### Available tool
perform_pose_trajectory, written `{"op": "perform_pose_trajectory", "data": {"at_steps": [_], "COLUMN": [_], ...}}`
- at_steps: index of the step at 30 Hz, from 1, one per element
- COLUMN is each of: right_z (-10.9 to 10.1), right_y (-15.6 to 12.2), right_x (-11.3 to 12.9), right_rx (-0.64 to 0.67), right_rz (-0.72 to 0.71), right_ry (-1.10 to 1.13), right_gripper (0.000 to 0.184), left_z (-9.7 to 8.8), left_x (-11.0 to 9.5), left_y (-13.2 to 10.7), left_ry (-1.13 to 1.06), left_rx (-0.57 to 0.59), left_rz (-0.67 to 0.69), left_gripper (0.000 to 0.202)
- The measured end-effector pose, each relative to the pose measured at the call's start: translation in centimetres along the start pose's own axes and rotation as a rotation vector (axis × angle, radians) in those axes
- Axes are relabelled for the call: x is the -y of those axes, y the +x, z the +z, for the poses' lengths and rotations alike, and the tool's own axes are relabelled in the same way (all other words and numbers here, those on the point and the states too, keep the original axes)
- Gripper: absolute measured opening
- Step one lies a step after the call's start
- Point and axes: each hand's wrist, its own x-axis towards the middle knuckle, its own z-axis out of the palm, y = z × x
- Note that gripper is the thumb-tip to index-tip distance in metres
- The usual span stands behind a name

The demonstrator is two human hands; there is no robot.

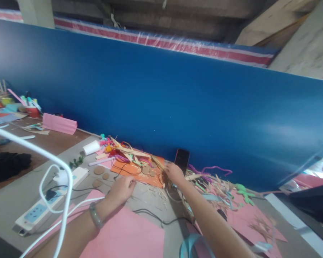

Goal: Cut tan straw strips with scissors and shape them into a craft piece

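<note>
My left hand (123, 189), with a bracelet at the wrist, rests low over the grey tabletop in front of the orange paper (126, 171). Its fingers are curled closed, and whatever may be in them is hidden. At the right edge of that paper, my right hand (174, 173) is closed round the end of some dry straw strips (158, 163). Shreds of straw lie scattered below it. Small round wooden discs (98, 170) sit left of the orange paper. Pink paper (129, 233) spreads beneath my left forearm.
A phone (182, 159) leans against the blue partition (161, 96). On the left are a white power strip (40, 215), a white cable (68, 193) crossing close to the camera, and a paper cup (91, 147). Craft scraps and a green pipe-cleaner figure (244, 193) lie right.
</note>
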Motion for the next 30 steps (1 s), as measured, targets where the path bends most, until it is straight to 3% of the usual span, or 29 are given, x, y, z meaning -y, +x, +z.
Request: {"op": "perform_pose_trajectory", "data": {"at_steps": [7, 14, 19, 25, 27, 30], "right_z": [1.0, 0.1, -1.2, -1.3, -1.1, -0.6], "right_y": [2.8, 2.2, -0.2, -4.7, -6.3, -8.7], "right_x": [0.7, -0.2, -0.7, 1.4, 3.0, 5.7], "right_rx": [0.051, 0.014, -0.102, -0.080, -0.031, 0.060], "right_rz": [0.112, 0.134, 0.111, 0.046, 0.022, -0.006], "right_ry": [0.009, 0.217, 0.513, 0.936, 1.038, 1.138], "right_gripper": [0.031, 0.029, 0.022, 0.033, 0.035, 0.034], "left_z": [-0.1, 0.0, -0.2, 0.7, 1.4, 2.2], "left_x": [0.8, 0.8, 0.9, 0.4, -0.1, -1.0], "left_y": [0.8, 0.6, 0.6, 0.3, 0.0, -0.6], "left_ry": [-0.065, 0.028, 0.060, -0.135, -0.289, -0.603], "left_rx": [-0.121, -0.137, -0.225, -0.395, -0.368, -0.200], "left_rz": [-0.041, -0.025, 0.005, 0.248, 0.287, 0.254], "left_gripper": [0.023, 0.023, 0.021, 0.022, 0.020, 0.029]}}
